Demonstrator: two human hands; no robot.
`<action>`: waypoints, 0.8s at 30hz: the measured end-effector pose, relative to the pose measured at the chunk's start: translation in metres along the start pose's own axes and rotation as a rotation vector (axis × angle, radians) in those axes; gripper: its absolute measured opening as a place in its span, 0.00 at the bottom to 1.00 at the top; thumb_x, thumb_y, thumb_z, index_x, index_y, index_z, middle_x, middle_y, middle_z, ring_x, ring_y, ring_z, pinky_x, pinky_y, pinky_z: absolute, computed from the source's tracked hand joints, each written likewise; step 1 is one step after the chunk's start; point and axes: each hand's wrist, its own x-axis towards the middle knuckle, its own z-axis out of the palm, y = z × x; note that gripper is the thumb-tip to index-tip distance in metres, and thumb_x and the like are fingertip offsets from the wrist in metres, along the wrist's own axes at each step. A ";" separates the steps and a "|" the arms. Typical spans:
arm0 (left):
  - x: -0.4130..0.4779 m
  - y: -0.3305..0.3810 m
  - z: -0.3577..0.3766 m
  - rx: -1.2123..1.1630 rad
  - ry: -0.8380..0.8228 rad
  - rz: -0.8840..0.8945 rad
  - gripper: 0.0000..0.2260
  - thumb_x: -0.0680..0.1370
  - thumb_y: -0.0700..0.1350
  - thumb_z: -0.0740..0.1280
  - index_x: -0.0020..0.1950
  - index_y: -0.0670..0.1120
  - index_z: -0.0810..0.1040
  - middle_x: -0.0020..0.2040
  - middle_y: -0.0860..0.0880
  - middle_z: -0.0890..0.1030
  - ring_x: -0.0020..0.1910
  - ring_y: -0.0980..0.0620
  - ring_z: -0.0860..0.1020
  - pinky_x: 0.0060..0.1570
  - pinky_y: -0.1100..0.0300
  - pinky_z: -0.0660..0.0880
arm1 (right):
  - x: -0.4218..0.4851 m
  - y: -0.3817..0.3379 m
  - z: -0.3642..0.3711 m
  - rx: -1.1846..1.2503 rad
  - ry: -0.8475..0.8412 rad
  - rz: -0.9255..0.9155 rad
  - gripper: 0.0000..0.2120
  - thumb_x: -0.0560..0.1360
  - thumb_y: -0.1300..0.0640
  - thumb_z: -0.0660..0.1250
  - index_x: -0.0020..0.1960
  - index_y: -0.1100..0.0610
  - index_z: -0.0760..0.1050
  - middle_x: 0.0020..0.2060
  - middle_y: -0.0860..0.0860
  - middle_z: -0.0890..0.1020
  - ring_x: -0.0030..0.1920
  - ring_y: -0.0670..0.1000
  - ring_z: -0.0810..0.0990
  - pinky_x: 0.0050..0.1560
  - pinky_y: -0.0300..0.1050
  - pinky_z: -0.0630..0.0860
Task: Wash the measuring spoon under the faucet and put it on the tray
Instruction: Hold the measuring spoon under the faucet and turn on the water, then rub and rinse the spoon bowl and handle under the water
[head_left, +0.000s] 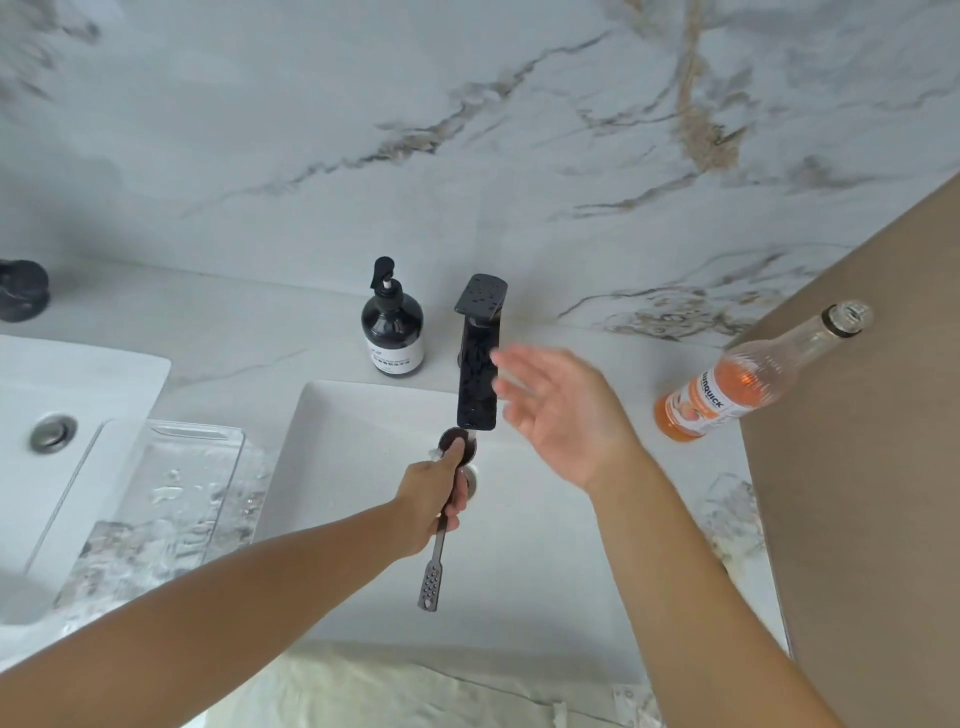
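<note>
My left hand grips the dark metal measuring spoon by its upper handle, thumb pressed into the bowl. The bowl sits right under the spout of the black faucet, over the white sink. The perforated handle end points toward me. Whether water runs I cannot tell. My right hand hovers open and blurred just right of the faucet spout, holding nothing. The clear textured glass tray lies on the counter left of the sink.
A dark soap pump bottle stands behind the sink, left of the faucet. An orange drink bottle leans at the right, by a brown panel. A second white basin is at far left.
</note>
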 end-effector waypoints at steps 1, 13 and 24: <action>0.001 0.001 0.001 -0.005 0.005 0.006 0.19 0.78 0.57 0.65 0.33 0.46 0.72 0.24 0.49 0.72 0.21 0.51 0.63 0.26 0.61 0.62 | -0.001 0.019 -0.014 -0.012 0.090 0.013 0.07 0.76 0.57 0.65 0.51 0.57 0.80 0.52 0.55 0.86 0.38 0.52 0.85 0.35 0.42 0.77; 0.008 0.014 0.006 -0.137 -0.259 0.091 0.09 0.82 0.33 0.57 0.45 0.40 0.73 0.39 0.39 0.81 0.36 0.45 0.83 0.40 0.54 0.83 | -0.031 0.154 -0.068 -0.722 0.100 0.259 0.18 0.82 0.51 0.56 0.37 0.57 0.72 0.21 0.47 0.64 0.19 0.47 0.61 0.23 0.37 0.56; 0.012 0.039 0.007 -0.328 -0.332 0.127 0.12 0.80 0.25 0.51 0.52 0.31 0.74 0.48 0.35 0.79 0.42 0.43 0.82 0.37 0.57 0.83 | -0.022 0.129 -0.056 -0.083 -0.180 0.611 0.26 0.77 0.35 0.58 0.30 0.51 0.59 0.23 0.46 0.57 0.20 0.46 0.55 0.20 0.38 0.54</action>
